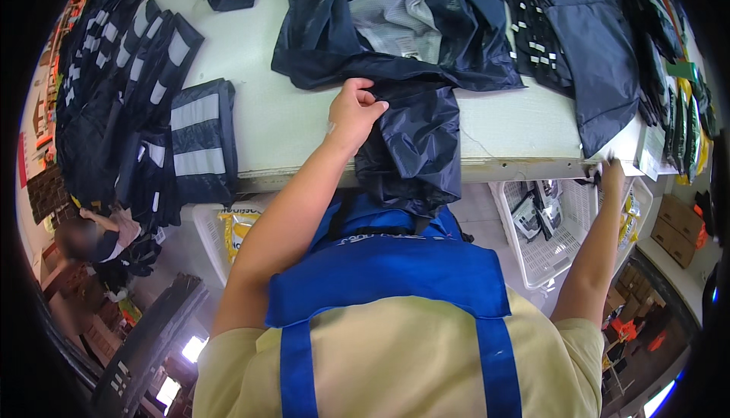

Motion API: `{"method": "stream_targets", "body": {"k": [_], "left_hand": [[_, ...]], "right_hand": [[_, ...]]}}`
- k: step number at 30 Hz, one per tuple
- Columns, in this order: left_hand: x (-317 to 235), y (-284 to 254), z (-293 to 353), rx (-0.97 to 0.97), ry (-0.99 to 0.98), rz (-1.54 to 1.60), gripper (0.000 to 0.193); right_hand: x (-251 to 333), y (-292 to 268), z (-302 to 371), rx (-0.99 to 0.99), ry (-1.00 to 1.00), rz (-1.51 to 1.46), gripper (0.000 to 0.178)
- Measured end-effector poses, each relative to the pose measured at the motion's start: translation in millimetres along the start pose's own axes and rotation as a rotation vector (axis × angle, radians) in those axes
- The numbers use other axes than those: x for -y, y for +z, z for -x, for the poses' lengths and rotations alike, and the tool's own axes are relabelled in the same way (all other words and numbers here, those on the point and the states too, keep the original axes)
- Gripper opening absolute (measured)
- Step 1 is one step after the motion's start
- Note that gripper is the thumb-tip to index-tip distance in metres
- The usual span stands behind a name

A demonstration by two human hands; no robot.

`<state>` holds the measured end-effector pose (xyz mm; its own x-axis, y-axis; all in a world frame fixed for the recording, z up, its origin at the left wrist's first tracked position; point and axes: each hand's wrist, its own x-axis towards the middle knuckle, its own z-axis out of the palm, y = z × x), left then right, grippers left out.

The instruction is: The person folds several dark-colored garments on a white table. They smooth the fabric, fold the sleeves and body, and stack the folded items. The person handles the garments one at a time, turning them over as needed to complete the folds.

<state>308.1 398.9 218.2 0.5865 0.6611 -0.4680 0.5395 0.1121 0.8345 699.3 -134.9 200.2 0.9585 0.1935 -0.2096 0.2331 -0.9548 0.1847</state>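
A dark navy garment (312,45) with a grey mesh lining lies spread on the white table. From under its near hem a shiny black piece of cloth (422,133) hangs over the table's front edge to my blue apron. My left hand (354,118) pinches the upper left edge of this black cloth, thumb against the fingers, right at the hem. My right hand (610,169) reaches out to the table's front edge at the right, below a dark garment part (597,61). Beside it is a small dark thing; its fingers are too small and blurred to read.
Folded dark garments with grey bands (201,140) are piled at the left. More dark pieces with small white tags (536,45) lie right of the spread garment. A white plastic basket (521,247) with packed items stands under the table edge. Far left, another person (110,235) is nearby.
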Motion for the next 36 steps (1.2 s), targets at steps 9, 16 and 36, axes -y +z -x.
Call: {"method": "stream_targets", "body": {"k": [9, 16, 36], "left_hand": [[-25, -12, 30, 0.163, -0.035, 0.554, 0.023], [-44, -5, 56, -0.103, 0.835, -0.161, 0.022], [-39, 0, 65, 0.064, 1.442, -0.404, 0.012]], "right_hand": [[262, -124, 192, 0.050, -0.081, -1.102, 0.040], [385, -127, 241, 0.505, -0.490, -1.319, 0.022], [358, -151, 244, 0.516, -0.452, -1.045, 0.026]]}}
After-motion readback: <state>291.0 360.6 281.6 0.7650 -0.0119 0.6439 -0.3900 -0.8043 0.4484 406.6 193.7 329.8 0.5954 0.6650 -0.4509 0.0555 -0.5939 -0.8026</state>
